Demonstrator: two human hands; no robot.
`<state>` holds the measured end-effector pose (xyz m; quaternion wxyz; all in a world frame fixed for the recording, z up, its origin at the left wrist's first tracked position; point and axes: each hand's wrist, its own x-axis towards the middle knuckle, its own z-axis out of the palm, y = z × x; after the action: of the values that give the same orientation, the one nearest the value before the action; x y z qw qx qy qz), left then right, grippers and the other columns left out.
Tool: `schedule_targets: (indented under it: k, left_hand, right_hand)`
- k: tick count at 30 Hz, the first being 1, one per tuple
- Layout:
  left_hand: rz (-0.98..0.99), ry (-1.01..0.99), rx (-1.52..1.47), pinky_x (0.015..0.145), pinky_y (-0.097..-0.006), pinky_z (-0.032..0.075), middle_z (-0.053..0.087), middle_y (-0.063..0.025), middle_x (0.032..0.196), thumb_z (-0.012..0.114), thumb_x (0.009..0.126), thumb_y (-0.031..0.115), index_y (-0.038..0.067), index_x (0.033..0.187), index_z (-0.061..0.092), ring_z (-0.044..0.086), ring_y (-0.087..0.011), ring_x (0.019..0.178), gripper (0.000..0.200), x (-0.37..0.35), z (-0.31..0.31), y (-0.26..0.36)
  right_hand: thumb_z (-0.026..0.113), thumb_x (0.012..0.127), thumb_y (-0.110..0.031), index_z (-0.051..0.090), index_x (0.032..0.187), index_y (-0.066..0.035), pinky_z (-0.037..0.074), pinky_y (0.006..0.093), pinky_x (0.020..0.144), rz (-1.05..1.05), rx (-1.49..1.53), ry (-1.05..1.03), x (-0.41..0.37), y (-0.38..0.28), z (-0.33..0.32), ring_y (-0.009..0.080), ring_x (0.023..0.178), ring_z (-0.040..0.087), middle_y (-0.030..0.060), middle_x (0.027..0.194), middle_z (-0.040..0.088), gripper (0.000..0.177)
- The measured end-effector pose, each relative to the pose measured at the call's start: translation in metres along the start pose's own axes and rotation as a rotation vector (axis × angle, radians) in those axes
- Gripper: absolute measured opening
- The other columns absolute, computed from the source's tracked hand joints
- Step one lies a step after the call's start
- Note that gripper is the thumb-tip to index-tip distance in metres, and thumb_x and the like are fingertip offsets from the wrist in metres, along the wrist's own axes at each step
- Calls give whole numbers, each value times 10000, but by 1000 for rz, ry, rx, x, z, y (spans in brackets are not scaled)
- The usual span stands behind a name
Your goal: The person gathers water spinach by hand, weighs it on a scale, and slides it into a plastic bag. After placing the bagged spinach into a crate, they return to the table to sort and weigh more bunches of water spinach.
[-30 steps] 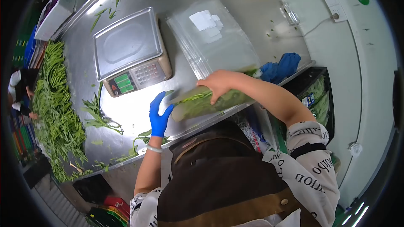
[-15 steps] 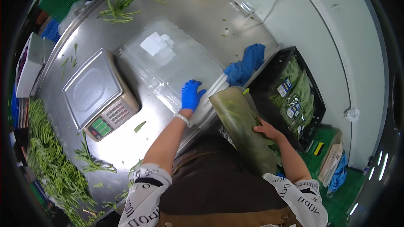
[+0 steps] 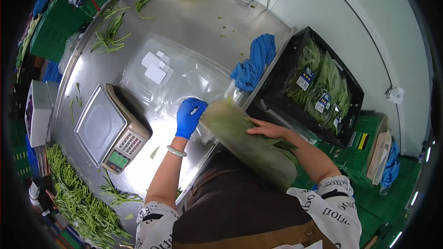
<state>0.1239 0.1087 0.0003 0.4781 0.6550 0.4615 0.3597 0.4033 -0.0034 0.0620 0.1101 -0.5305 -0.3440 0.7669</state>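
Note:
A clear plastic bag of long leafy greens (image 3: 249, 143) lies slanted in front of my apron. My bare right hand (image 3: 268, 129) grips its upper side, with leaves showing beside the fingers. At the bag's far-left end is my left hand (image 3: 188, 116), in a blue glove. Its fingers are curled in, thumb near fingertips, and I cannot make out what they pinch. Beyond it, flat clear plastic bags (image 3: 194, 74) lie on the steel table, with white labels (image 3: 156, 67) on top. A blue cloth (image 3: 255, 62) sits at the table's edge.
A digital scale (image 3: 113, 127) stands left of my left hand. A heap of green stems (image 3: 83, 198) covers the table's near-left side. On the right, a black crate (image 3: 353, 110) holds labelled bags of greens, beside green crates (image 3: 350, 154). Loose stems (image 3: 110, 34) lie at the far left.
The bag of greens has moved left with my right hand, up to my left hand. My left hand has shifted left and its fingers have curled. The whole view has turned slightly.

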Motion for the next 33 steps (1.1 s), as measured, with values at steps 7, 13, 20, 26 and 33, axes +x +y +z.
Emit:
schedule_targets:
  k: [7,13,20,26,33]
  left_hand:
    - [316,-9,168,915,-367,431,647,-82,1067,656,784,75,63,905,695,558,-271,1054,128,-19,10,56]
    - [237,139,96,991,-388,388,648,-76,1105,646,796,70,72,911,692,539,-290,1134,124,-10,-13,49]
    - [271,115,271,1046,-449,320,679,-56,1032,647,801,120,105,932,701,538,-261,1160,143,0,-13,73]
    - [407,-192,103,1044,-411,331,635,-113,1120,644,811,106,61,1050,650,524,-323,1161,244,-6,11,127]
    - [-775,54,-1025,933,-327,451,537,-128,1238,627,884,258,5,1363,367,546,-222,1108,601,-49,-22,84]
  right_hand:
    - [566,908,-417,340,1404,-29,448,253,860,75,349,-84,31,-13,15,98,1028,536,56,1199,543,669]
    - [569,901,-436,398,1377,-11,464,252,823,68,276,6,36,-29,32,96,965,560,42,1186,559,661]
    - [564,914,-354,416,1341,-11,480,267,816,-186,370,19,57,-35,34,121,962,580,71,1161,576,567]
    - [586,904,-280,374,1379,-32,472,281,839,-654,-64,189,102,-11,13,161,992,572,80,1187,559,576]
    - [610,878,-275,320,1407,-8,346,303,1008,-563,292,406,85,-66,75,217,1203,463,159,1302,497,660]
